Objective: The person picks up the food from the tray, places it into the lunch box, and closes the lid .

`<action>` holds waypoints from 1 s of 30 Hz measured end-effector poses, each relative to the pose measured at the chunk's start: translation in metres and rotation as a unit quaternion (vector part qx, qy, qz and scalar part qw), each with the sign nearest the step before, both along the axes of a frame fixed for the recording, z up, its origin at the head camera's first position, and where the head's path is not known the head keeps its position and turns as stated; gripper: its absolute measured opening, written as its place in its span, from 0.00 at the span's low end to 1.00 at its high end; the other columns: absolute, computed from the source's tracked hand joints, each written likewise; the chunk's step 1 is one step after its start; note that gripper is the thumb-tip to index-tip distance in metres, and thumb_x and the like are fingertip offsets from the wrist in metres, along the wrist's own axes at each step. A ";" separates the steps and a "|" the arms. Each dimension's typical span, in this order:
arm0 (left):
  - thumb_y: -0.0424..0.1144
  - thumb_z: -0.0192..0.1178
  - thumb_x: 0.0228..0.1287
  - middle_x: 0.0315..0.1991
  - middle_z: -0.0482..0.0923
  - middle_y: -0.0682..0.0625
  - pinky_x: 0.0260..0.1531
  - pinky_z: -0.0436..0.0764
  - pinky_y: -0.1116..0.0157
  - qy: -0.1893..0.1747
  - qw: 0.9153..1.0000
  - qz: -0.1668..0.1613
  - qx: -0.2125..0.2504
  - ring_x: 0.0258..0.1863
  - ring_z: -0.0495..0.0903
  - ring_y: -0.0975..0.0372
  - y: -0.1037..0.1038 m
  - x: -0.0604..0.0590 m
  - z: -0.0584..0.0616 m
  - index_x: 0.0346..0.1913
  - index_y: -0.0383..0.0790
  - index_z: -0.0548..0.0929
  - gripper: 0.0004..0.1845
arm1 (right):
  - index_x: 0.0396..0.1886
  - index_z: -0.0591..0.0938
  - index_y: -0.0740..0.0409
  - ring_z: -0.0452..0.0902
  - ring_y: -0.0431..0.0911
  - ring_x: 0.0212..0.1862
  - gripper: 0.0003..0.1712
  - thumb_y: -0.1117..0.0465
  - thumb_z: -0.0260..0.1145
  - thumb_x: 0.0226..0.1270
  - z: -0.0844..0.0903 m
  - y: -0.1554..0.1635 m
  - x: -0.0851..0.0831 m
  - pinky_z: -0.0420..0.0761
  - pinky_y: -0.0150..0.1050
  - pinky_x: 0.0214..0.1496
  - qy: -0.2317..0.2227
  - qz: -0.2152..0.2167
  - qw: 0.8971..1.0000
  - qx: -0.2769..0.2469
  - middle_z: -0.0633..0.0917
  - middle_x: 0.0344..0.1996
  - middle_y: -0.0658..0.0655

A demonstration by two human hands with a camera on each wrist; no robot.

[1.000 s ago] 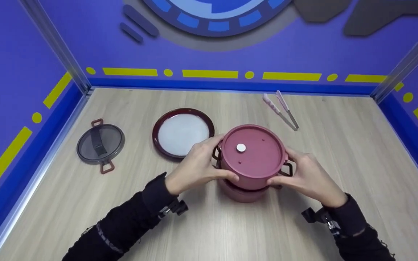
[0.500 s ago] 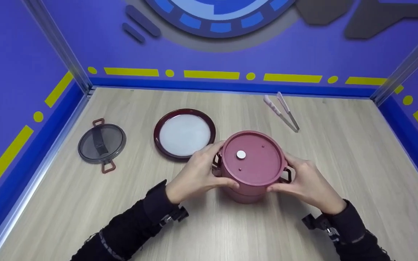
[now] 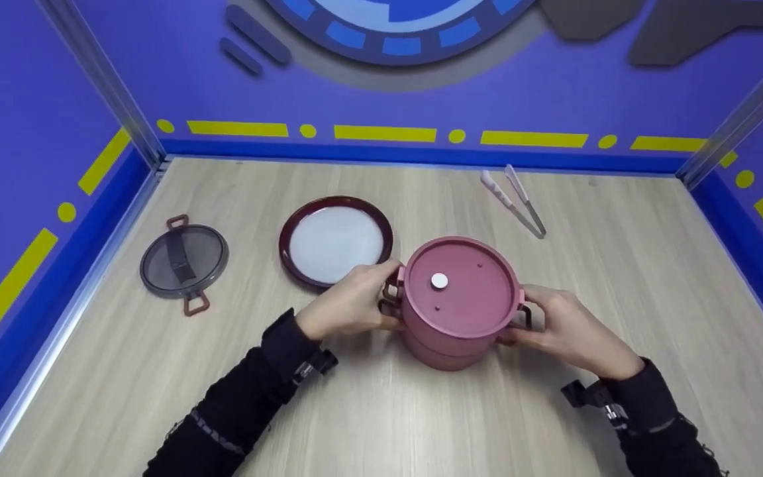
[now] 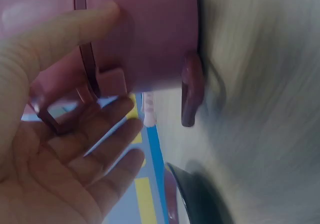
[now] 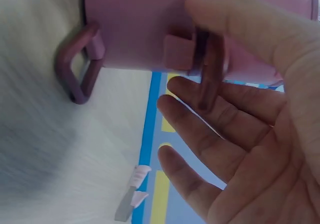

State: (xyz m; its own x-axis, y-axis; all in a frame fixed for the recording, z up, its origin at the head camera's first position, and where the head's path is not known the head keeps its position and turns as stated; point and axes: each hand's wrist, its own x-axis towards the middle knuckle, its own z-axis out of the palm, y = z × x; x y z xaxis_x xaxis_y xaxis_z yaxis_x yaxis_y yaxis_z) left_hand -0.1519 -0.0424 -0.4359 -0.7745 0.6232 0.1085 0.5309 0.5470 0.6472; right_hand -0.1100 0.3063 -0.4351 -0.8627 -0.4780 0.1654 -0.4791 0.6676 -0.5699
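Observation:
In the head view, a dusty-pink pot (image 3: 461, 285), with a flat recessed top and a small white knob, sits squarely on a matching lower pot (image 3: 448, 354). My left hand (image 3: 355, 301) is at its left side, beside the dark loop handle. The left wrist view shows that thumb on the pot wall and the fingers of the left hand (image 4: 65, 159) loosely extended. At the opposite handle is my right hand (image 3: 563, 328). Fingers of the right hand (image 5: 235, 134) spread out in the right wrist view, with the thumb against the wall.
Behind the left hand lies a plate (image 3: 289, 228) with a dark red rim and white middle. A grey see-through lid (image 3: 186, 262) with red loop handles rests at far left. Tongs (image 3: 517, 205) with pale pink grips lie at back right. Blue-purple walls enclose the table.
The upper pot was held tilted above the lower one, then came down level onto it. Both thumbs have since slid back from the front, and the hands have loosened outward.

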 end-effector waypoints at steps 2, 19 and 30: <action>0.30 0.80 0.47 0.43 0.86 0.51 0.50 0.84 0.59 -0.005 1.000 0.005 0.003 0.45 0.83 0.60 -0.002 -0.002 -0.002 0.50 0.41 0.79 0.27 | 0.49 0.86 0.43 0.83 0.38 0.47 0.23 0.64 0.83 0.55 -0.002 -0.001 -0.001 0.84 0.47 0.54 0.002 0.000 1.000 0.000 0.87 0.41 0.38; 0.35 0.79 0.55 0.39 0.89 0.54 0.41 0.83 0.65 -0.014 0.999 0.046 0.017 0.37 0.86 0.60 -0.006 0.019 -0.007 0.46 0.42 0.83 0.18 | 0.46 0.87 0.44 0.79 0.34 0.40 0.20 0.70 0.78 0.59 -0.007 0.000 -0.004 0.81 0.39 0.46 0.023 0.010 1.000 -0.007 0.84 0.35 0.37; 0.36 0.72 0.62 0.47 0.90 0.47 0.52 0.87 0.54 -0.003 0.997 0.041 0.071 0.48 0.88 0.55 -0.026 0.030 0.006 0.54 0.41 0.86 0.17 | 0.60 0.87 0.59 0.48 0.24 0.15 0.23 0.63 0.76 0.65 0.010 0.017 -0.001 0.71 0.30 0.29 0.014 0.004 1.000 0.008 0.90 0.54 0.61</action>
